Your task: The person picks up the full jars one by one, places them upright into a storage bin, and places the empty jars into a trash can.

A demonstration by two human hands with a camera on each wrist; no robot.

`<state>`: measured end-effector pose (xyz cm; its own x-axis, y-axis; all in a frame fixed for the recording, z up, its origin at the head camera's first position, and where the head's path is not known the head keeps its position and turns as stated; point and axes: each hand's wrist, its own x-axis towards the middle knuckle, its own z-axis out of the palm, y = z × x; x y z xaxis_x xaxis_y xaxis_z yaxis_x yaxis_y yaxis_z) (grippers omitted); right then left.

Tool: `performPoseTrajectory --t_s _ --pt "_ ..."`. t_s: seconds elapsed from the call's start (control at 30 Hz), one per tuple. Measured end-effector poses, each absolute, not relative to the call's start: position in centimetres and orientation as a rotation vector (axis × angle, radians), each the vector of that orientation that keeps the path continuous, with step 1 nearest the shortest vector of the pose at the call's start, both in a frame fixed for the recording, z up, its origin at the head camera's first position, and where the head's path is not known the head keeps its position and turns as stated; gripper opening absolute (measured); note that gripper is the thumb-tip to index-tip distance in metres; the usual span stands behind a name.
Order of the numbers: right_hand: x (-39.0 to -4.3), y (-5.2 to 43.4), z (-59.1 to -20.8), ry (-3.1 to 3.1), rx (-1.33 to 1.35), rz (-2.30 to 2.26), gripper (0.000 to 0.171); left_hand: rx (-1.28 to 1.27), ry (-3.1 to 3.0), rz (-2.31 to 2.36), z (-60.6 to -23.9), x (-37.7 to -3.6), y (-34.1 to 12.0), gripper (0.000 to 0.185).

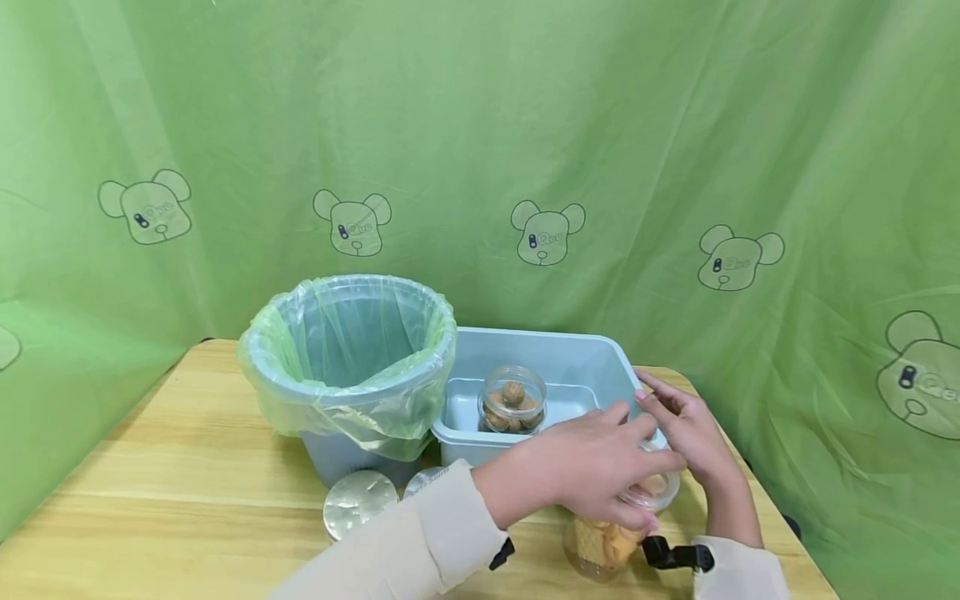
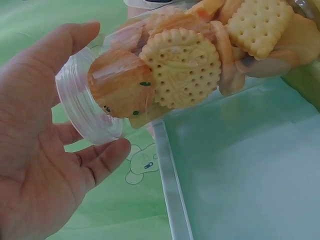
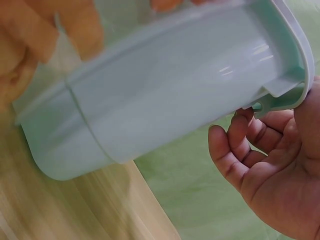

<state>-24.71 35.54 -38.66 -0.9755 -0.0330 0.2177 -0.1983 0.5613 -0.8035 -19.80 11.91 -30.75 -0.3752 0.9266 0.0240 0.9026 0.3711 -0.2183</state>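
Observation:
My left hand (image 1: pixel 600 467) reaches across to the right and grips a clear jar (image 1: pixel 611 546) of biscuits by its neck. In the left wrist view the thumb and fingers curl about the ridged neck (image 2: pixel 90 105), with round and square biscuits inside. My right hand (image 1: pixel 686 429) holds the right end of a light blue plastic tub (image 1: pixel 543 335). Its fingers hook beneath the tub's rim (image 3: pixel 306 60) in the right wrist view. Inside the tub stands a clear jar of walnuts (image 1: pixel 512 404). Whether the biscuit jar touches the table is hidden.
Left of the tub stands a blue bin (image 1: pixel 337 454) lined with a green plastic bag (image 1: pixel 390 408). Two silvery round discs, one a crinkled disc (image 1: pixel 360 502), lie before it, partly behind my left sleeve. A green curtain (image 1: pixel 450 125) hangs behind the wooden table (image 1: pixel 187 467).

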Motion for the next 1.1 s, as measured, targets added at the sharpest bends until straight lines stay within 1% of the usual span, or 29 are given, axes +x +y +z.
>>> performPoseTrajectory --t_s 0.3,1.1 --pt "-24.79 35.59 -38.77 -2.626 0.188 1.372 0.058 -1.663 -2.487 0.282 -30.56 -19.84 12.14 0.063" --pt "-24.72 35.87 -38.77 -2.645 0.184 1.385 0.058 -1.704 -2.451 0.254 -29.85 -19.56 11.99 0.062"
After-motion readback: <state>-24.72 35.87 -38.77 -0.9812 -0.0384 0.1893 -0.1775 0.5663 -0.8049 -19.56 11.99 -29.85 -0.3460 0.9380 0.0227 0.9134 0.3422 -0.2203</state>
